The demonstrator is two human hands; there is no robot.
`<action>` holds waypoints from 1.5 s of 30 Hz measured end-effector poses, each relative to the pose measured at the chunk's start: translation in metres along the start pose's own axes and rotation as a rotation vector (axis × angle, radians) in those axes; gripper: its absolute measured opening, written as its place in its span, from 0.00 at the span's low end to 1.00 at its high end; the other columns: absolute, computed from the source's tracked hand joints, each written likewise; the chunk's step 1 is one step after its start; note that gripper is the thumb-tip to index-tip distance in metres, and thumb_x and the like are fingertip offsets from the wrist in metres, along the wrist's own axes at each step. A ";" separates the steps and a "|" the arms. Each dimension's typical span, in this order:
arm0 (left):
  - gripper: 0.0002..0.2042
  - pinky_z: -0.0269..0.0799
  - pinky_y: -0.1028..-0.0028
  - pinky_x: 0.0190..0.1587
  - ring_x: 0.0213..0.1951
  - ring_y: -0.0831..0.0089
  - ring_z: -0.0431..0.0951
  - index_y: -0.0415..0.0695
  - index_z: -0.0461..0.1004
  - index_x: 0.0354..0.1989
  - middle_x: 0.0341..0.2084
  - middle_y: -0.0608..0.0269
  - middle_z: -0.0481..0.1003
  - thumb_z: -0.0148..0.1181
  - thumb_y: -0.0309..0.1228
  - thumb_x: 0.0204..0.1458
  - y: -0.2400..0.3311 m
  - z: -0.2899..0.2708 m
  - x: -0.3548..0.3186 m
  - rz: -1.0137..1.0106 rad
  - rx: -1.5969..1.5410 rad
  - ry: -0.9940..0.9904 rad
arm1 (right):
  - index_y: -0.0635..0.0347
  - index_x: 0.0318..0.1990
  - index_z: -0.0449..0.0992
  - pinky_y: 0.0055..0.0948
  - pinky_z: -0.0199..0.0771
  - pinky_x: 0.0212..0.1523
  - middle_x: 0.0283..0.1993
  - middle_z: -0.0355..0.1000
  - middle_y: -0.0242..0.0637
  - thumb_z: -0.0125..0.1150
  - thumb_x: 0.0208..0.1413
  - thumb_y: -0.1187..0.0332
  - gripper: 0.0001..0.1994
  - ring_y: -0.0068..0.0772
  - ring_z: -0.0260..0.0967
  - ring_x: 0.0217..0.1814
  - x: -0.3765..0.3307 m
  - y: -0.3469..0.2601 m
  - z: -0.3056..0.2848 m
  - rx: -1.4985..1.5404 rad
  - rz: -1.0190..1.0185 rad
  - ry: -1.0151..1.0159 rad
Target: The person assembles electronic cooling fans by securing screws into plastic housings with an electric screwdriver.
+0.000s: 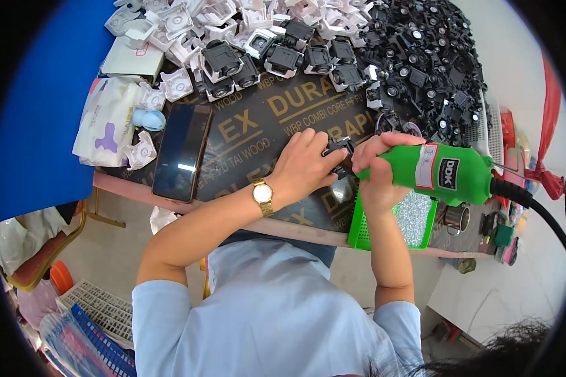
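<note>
My left hand [303, 164], with a gold watch [262, 195] on its wrist, pinches a small black plastic part [338, 151] low over the dark printed board. A green electric screwdriver [471, 176] lies almost level in my right hand [381, 174], whose fingers wrap round its front end. The tool's nose points left at the black part; its tip is hidden, so I cannot tell whether they touch. Below the right hand, a green tray [359, 234] holds many tiny silvery pieces [414, 217] that look like screws.
White plastic housings [176, 19] and black parts [415, 72] are heaped along the far side. Several black-and-white joined pieces [222, 61] lie before them. A phone [182, 151] and a tissue pack [107, 119] are at left, a metal cup [457, 218] at right. The tool's black cable [531, 204] trails right.
</note>
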State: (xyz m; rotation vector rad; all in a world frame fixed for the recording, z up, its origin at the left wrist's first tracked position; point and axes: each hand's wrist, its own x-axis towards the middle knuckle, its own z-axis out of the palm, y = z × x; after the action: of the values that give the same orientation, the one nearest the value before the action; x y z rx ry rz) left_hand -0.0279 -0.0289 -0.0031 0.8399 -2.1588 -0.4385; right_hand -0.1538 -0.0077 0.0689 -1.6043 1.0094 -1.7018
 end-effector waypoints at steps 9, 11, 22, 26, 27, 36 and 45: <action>0.23 0.62 0.69 0.35 0.34 0.65 0.63 0.49 0.73 0.42 0.28 0.62 0.61 0.68 0.31 0.30 0.002 -0.003 -0.001 0.007 0.007 -0.071 | 0.65 0.46 0.61 0.27 0.62 0.20 0.20 0.62 0.36 0.56 0.55 0.66 0.16 0.26 0.58 0.18 0.008 -0.003 -0.004 0.114 0.100 0.091; 0.23 0.63 0.69 0.35 0.34 0.64 0.63 0.49 0.73 0.42 0.28 0.62 0.61 0.68 0.30 0.31 0.001 0.000 -0.001 0.013 -0.031 -0.068 | 0.63 0.48 0.61 0.26 0.62 0.20 0.20 0.62 0.35 0.59 0.55 0.57 0.22 0.25 0.59 0.18 0.009 -0.004 -0.007 0.116 0.001 0.033; 0.13 0.67 0.75 0.37 0.37 0.74 0.70 0.37 0.70 0.45 0.36 0.60 0.68 0.52 0.33 0.57 -0.011 -0.035 0.010 -0.407 -0.619 -0.341 | 0.64 0.50 0.59 0.22 0.62 0.19 0.20 0.62 0.33 0.57 0.52 0.45 0.31 0.23 0.58 0.17 -0.009 -0.049 -0.108 0.006 -0.059 0.205; 0.15 0.69 0.80 0.37 0.35 0.82 0.70 0.38 0.68 0.40 0.34 0.66 0.67 0.43 0.39 0.62 0.000 -0.058 -0.004 -0.956 -1.486 -0.299 | 0.63 0.50 0.60 0.24 0.63 0.20 0.20 0.64 0.34 0.61 0.51 0.49 0.30 0.25 0.60 0.17 -0.029 -0.041 -0.128 -0.014 -0.011 0.162; 0.15 0.69 0.80 0.37 0.36 0.82 0.71 0.38 0.68 0.38 0.34 0.66 0.67 0.43 0.39 0.62 0.001 -0.065 -0.013 -0.948 -1.506 -0.272 | 0.63 0.50 0.60 0.24 0.63 0.20 0.19 0.64 0.34 0.62 0.50 0.49 0.30 0.26 0.60 0.17 -0.033 -0.039 -0.130 -0.033 -0.009 0.155; 0.31 0.73 0.60 0.38 0.33 0.53 0.76 0.29 0.67 0.43 0.31 0.41 0.73 0.60 0.48 0.40 0.001 -0.151 -0.191 -1.068 -1.541 -0.197 | 0.62 0.51 0.61 0.25 0.63 0.20 0.20 0.64 0.35 0.65 0.46 0.48 0.32 0.26 0.61 0.18 -0.040 -0.025 -0.136 0.042 0.054 0.197; 0.09 0.74 0.70 0.31 0.34 0.71 0.77 0.43 0.73 0.37 0.32 0.64 0.76 0.51 0.34 0.55 -0.160 -0.061 -0.456 -1.881 -1.149 0.565 | 0.62 0.50 0.61 0.24 0.62 0.18 0.20 0.64 0.34 0.64 0.47 0.47 0.32 0.26 0.60 0.17 -0.041 -0.025 -0.134 -0.013 0.013 0.246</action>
State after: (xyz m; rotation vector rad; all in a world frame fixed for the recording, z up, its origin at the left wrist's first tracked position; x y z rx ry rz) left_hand 0.3108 0.1667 -0.2937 1.6314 0.1457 -1.7231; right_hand -0.2799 0.0576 0.0695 -1.4166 1.1468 -1.9206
